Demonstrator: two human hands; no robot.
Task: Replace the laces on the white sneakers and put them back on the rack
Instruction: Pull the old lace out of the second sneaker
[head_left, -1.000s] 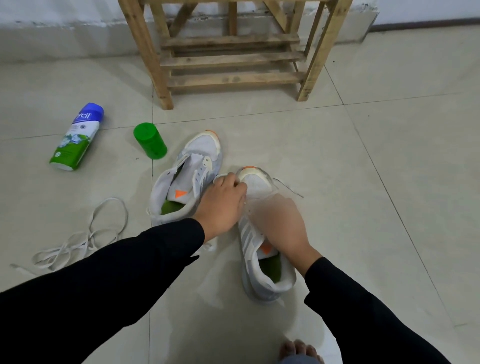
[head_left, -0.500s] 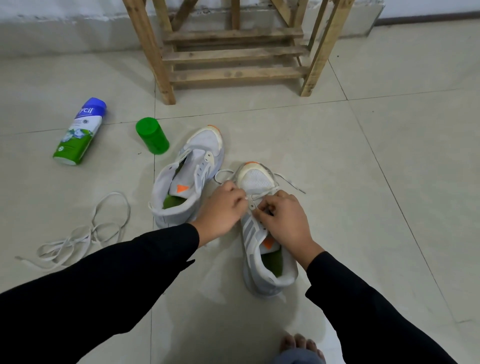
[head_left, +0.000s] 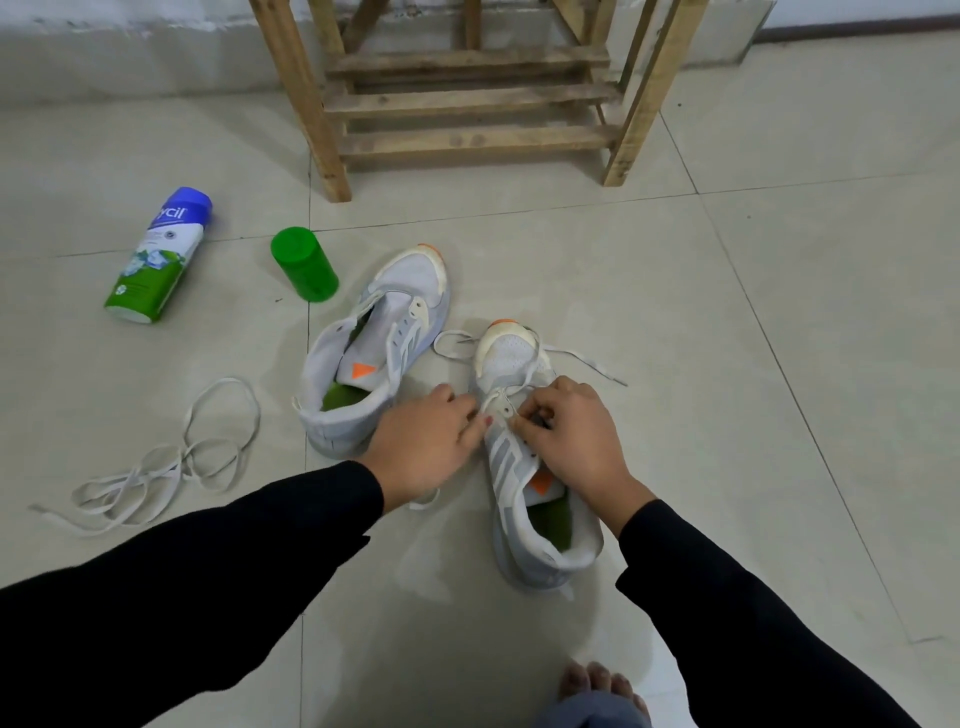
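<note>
Both hands work at the near sneaker (head_left: 511, 364), a white mesh shoe with grey stripes, an orange toe tip and a green insole, standing on the glossy pale tiled floor (head_left: 779, 364) at centre frame. The right hand (head_left: 576, 441) has its fingers curled, pinching the flat white lace (head_left: 587, 361) at the front eyelets. The left hand (head_left: 423, 444) curls against the shoe's left side; whether it pinches the lace I cannot tell.

The far sneaker (head_left: 374, 358) sits unlaced just left of it, tongue flopped open. A loose lace (head_left: 156, 467) lies tangled at left. At upper left are a green plastic cap (head_left: 304, 265) and a toppled spray can (head_left: 156, 260). The rough slatted wooden rack (head_left: 467, 98) stands at the top.

A second ago the right hand was a blur lower over the tongue; it has since come up to the eyelets, and a lace loop now shows left of the toe.
</note>
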